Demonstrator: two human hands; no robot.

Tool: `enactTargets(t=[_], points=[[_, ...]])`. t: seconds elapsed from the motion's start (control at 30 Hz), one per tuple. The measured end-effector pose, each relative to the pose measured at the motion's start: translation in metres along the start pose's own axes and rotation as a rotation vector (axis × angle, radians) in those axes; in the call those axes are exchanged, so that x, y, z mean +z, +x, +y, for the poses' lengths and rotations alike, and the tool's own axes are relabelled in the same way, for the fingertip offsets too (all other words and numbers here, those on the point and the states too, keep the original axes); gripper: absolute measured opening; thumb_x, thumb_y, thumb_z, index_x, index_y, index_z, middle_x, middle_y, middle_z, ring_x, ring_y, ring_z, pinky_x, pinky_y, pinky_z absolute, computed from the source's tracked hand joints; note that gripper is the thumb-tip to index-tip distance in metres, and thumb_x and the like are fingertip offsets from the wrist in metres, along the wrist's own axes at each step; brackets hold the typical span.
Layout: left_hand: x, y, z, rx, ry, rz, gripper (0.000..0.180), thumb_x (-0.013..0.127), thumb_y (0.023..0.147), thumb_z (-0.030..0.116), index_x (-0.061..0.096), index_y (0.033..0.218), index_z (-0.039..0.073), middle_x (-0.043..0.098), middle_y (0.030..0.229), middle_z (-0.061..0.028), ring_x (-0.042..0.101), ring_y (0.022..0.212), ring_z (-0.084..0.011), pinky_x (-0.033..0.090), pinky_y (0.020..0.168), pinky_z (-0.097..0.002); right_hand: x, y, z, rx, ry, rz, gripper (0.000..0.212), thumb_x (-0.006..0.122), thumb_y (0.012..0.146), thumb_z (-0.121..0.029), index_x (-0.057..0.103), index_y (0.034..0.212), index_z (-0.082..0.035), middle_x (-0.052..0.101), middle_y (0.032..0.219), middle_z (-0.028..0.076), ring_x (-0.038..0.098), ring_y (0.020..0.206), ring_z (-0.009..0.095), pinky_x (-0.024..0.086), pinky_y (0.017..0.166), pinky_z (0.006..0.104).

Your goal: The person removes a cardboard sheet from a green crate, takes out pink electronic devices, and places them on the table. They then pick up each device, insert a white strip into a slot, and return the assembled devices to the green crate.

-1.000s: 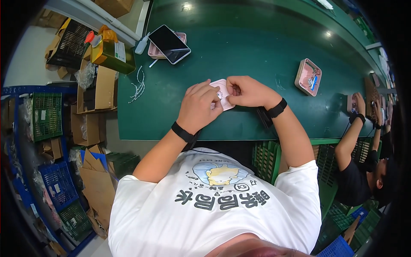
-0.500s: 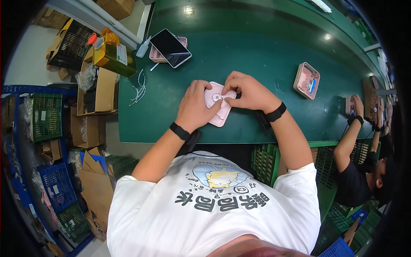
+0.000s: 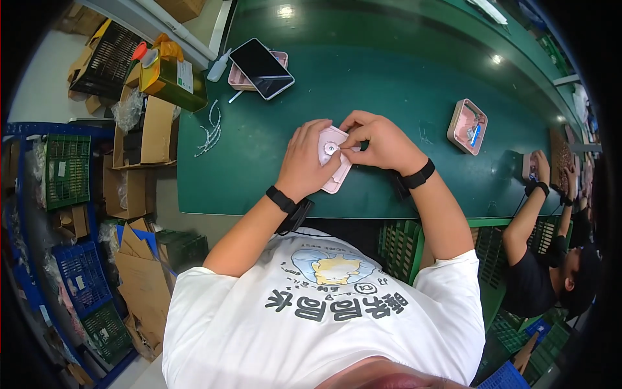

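A pink plastic panel [image 3: 335, 181] with rounded corners is tilted between my hands, near the table's front edge. Around its left side curls my left hand [image 3: 303, 161], gripping it with the thumb across its face. A small pale wheel-like part [image 3: 331, 148] with a dark centre sits on that face. My right hand [image 3: 383, 144] is closed in a pinch beside the wheel, at the panel's right edge. Whatever lies between its thumb and forefinger is too small to make out. The fingers cover part of the panel.
On the green table [image 3: 272, 181], a phone [image 3: 262, 68] lies over a pink case [image 3: 241, 78], beside a white bottle [image 3: 219, 66] and pale cords [image 3: 210, 136]. Another pink case [image 3: 461, 133] holds small parts. A yellow-green can [image 3: 175, 84] stands left; a co-worker [image 3: 534, 259] works right.
My left hand and the panel have shifted slightly right, and the panel has turned a little. My right hand stays pinched near the wheel.
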State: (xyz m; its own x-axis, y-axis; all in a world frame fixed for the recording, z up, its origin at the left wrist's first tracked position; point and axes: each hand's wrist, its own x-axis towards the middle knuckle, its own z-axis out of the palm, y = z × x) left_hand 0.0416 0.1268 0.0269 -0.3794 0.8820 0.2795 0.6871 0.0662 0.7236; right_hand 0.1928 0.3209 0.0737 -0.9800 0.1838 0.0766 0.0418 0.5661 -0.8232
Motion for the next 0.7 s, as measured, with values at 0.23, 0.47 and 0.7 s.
enactTargets(t=[0.23,0.47,0.7], points=[[0.002,0.002,0.002,-0.021,-0.002,0.001,0.063,0.083,0.091,0.020,0.059,0.147,0.003,0.065,0.146,-0.0180,0.062,0.135,-0.0421,0.050,0.117,-0.0529,0.001,-0.002,0.003,0.011,-0.002,-0.006,0.018,0.090,0.083,-0.007,0.090,0.101,-0.005,0.076,0.116,0.012,0.076,0.099,0.028,0.063,0.086,0.0376],[0.000,0.001,0.001,-0.053,-0.031,0.003,0.065,0.085,0.090,0.022,0.061,0.147,0.004,0.064,0.152,-0.0188,0.062,0.138,-0.0419,0.050,0.117,-0.0522,0.004,-0.002,0.003,-0.035,-0.055,0.019,0.015,0.090,0.085,-0.011,0.089,0.099,-0.007,0.076,0.115,0.012,0.076,0.093,0.027,0.062,0.082,0.0371],[-0.023,-0.028,0.044,0.069,0.272,-0.030,0.080,0.088,0.089,0.024,0.057,0.161,0.005,0.055,0.164,-0.0254,0.060,0.143,-0.0459,0.049,0.121,-0.0524,0.005,-0.001,0.001,0.060,0.046,-0.026,0.016,0.090,0.086,-0.014,0.087,0.100,-0.007,0.076,0.114,0.013,0.076,0.093,0.027,0.061,0.081,0.0368]])
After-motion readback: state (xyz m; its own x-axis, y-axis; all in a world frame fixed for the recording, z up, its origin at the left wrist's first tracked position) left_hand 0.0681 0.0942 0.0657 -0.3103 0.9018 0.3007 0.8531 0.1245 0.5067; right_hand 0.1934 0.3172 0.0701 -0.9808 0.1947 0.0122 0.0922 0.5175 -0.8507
